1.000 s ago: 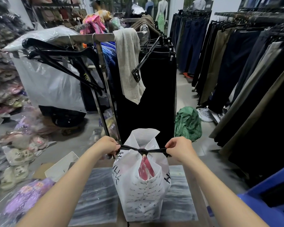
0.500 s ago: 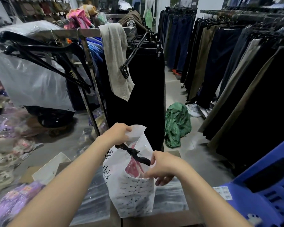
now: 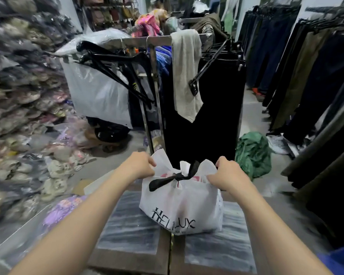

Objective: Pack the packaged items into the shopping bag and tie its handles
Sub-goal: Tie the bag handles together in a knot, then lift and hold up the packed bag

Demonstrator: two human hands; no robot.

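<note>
A white shopping bag (image 3: 183, 207) with black lettering stands on the table in front of me. Its black handles (image 3: 177, 176) are knotted together over the mouth, with loose ends sticking up and down to the left. A red and white packaged item (image 3: 196, 178) shows through the opening. My left hand (image 3: 138, 164) grips the bag's upper left edge. My right hand (image 3: 226, 173) grips the upper right edge. Both hands pull the top apart sideways.
Two flat clear-wrapped dark packages (image 3: 131, 225) (image 3: 226, 231) lie on the table under and beside the bag. A metal clothes rack (image 3: 157, 96) with hangers stands right behind. A green bundle (image 3: 253, 153) lies on the floor at right, wrapped slippers (image 3: 54, 175) at left.
The handles were pulled tight a second ago. Both hands have since left the handle ends and taken the bag's top edges, and the bag has turned its lettered face toward me.
</note>
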